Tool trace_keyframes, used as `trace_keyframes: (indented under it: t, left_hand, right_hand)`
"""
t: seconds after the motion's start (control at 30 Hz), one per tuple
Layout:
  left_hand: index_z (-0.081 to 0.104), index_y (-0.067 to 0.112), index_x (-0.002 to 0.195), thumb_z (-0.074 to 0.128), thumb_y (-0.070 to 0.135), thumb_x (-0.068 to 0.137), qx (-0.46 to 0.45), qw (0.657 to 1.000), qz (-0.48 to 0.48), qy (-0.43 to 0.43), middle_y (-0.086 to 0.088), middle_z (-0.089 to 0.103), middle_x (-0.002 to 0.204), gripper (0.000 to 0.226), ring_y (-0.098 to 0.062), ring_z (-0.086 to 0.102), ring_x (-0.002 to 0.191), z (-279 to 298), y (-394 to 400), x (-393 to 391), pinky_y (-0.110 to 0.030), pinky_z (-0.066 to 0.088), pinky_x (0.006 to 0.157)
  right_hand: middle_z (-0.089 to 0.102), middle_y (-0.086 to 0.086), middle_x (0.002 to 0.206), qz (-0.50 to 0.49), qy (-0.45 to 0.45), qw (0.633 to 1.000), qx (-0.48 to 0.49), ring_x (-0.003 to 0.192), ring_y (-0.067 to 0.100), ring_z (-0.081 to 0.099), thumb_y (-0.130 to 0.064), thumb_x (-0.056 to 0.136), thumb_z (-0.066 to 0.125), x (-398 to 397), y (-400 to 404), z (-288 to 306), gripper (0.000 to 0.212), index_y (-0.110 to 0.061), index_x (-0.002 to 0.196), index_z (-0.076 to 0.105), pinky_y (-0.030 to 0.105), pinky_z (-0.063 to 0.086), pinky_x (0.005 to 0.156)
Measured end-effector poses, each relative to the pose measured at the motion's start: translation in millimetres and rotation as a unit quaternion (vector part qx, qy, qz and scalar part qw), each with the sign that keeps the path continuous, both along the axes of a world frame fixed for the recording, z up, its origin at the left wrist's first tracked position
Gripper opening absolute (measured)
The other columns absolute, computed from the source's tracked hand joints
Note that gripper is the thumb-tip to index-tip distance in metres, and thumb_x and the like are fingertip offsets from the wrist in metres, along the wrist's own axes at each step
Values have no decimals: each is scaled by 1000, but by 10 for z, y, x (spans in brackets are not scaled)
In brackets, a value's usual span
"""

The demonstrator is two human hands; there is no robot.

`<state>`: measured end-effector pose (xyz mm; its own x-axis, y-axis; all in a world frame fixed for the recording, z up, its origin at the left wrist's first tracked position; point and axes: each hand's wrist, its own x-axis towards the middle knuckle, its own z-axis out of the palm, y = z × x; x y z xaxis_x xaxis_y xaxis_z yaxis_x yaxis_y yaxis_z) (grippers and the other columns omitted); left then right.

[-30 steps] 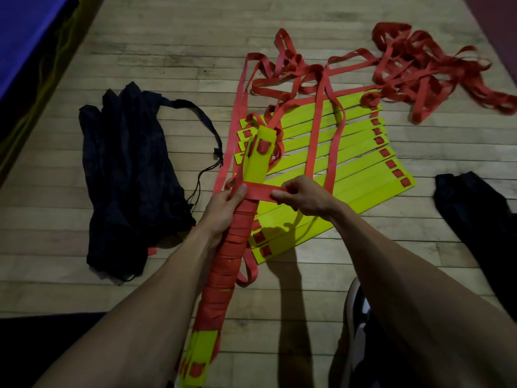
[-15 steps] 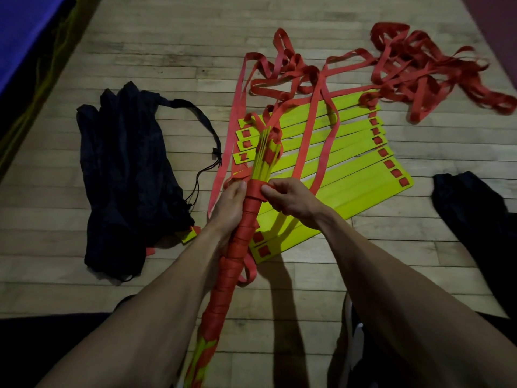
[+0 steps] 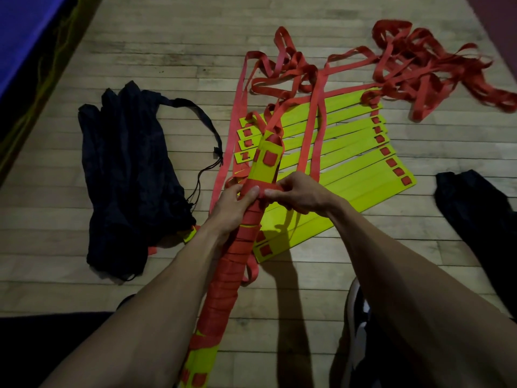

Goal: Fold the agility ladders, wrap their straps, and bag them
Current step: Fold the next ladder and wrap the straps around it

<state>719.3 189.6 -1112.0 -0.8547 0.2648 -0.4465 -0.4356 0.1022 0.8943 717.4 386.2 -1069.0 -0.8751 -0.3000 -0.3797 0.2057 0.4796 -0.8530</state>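
A folded bundle of yellow ladder rungs (image 3: 267, 161) is held upright over the floor, most of its length wound in red strap (image 3: 223, 287). My left hand (image 3: 233, 205) grips the bundle at the top of the wrapping. My right hand (image 3: 296, 193) pinches the red strap against the bundle right beside my left thumb. A second ladder (image 3: 349, 169) lies fanned out on the floor behind, its loose red straps (image 3: 419, 68) tangled further back. A dark drawstring bag (image 3: 128, 169) lies to the left.
The wooden floor (image 3: 167, 51) runs out ahead. Another dark cloth item (image 3: 475, 208) lies at the right edge. A blue mat (image 3: 25, 32) fills the far left corner. My shoe (image 3: 358, 312) shows at the bottom right.
The bundle has turned in my hands, from edge-on back to its flat face. The red wrapping has climbed a little higher, and my right hand has brought the strap across to my left thumb.
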Motion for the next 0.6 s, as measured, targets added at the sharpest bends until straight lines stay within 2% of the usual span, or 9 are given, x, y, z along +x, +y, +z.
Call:
trace_keyframes:
  t: [0.07, 0.13, 0.2, 0.3, 0.37, 0.43, 0.5, 0.53, 0.6]
  left_hand:
    - [64, 7, 119, 60, 32, 100, 19, 1000, 12, -15, -23, 69, 99, 32, -34, 69, 76, 6, -23, -10, -42, 61, 65]
    - [66, 8, 114, 58, 30, 100, 48, 998, 21, -27, -24, 67, 96, 27, -38, 65, 80, 20, -24, 2, -47, 60, 70]
    - [68, 9, 109, 57, 28, 101, 58, 998, 30, -25, -21, 68, 94, 23, -36, 64, 80, 29, -17, 12, -46, 58, 74]
    - [61, 11, 107, 54, 27, 103, 48, 997, 56, -18, -19, 68, 97, 18, -31, 66, 78, 11, -7, 2, -41, 59, 67]
    - [52, 15, 104, 50, 30, 105, 40, 995, 86, -28, -29, 63, 107, 15, -37, 66, 83, -19, 0, -10, -40, 59, 61]
    - [45, 14, 106, 45, 33, 107, 37, 993, 99, -42, -35, 60, 110, 19, -45, 63, 85, -37, 8, -14, -41, 59, 56]
    - [41, 11, 110, 41, 37, 108, 35, 994, 93, -46, -30, 60, 107, 26, -45, 62, 83, -35, 22, -12, -40, 58, 52]
    - [41, 9, 113, 43, 44, 106, 34, 995, 81, -44, -27, 60, 105, 35, -43, 62, 80, -46, 29, -9, -40, 58, 52]
    - [46, 8, 123, 52, 67, 91, 27, 998, 44, -38, -22, 60, 98, 67, -35, 63, 73, -28, 44, 12, -38, 56, 56]
  right_hand:
    - [52, 2, 55, 8, 0, 1000, 20, 38, -1, 42, -31, 96, 64, -4, 80, -23, 33, -9, 72, 67, 13, 33, 41]
    - [53, 1, 58, 4, 15, 999, 34, 45, 1, 45, -32, 97, 63, -1, 120, -80, 32, -13, 71, 65, 16, 35, 46]
    - [56, 6, 64, 7, 33, 998, 56, 55, 8, 49, -32, 98, 60, 5, 106, -146, 33, -9, 75, 65, 22, 38, 54]
    - [58, 18, 73, 6, 38, 998, 54, 65, 17, 51, -29, 102, 53, 22, 32, -199, 38, 2, 83, 63, 32, 41, 63]
    - [51, 12, 69, -4, 31, 999, 19, 60, 11, 47, -25, 104, 50, 37, -27, -190, 36, 0, 80, 56, 28, 39, 60]
    - [44, 3, 65, -11, 25, 999, -25, 51, 2, 42, -21, 105, 49, 55, -107, -168, 31, -3, 80, 52, 17, 35, 53]
    - [42, 1, 63, -23, 27, 998, -48, 47, -2, 40, -20, 105, 49, 65, -163, -167, 31, -4, 79, 50, 13, 33, 49]
    - [42, 1, 62, -29, 29, 998, -51, 46, -2, 39, -20, 105, 50, 67, -176, -167, 31, -4, 78, 50, 12, 32, 48]
    - [42, 3, 61, -40, 33, 997, -52, 45, -2, 39, -22, 105, 51, 71, -193, -150, 33, -4, 76, 52, 12, 31, 48]
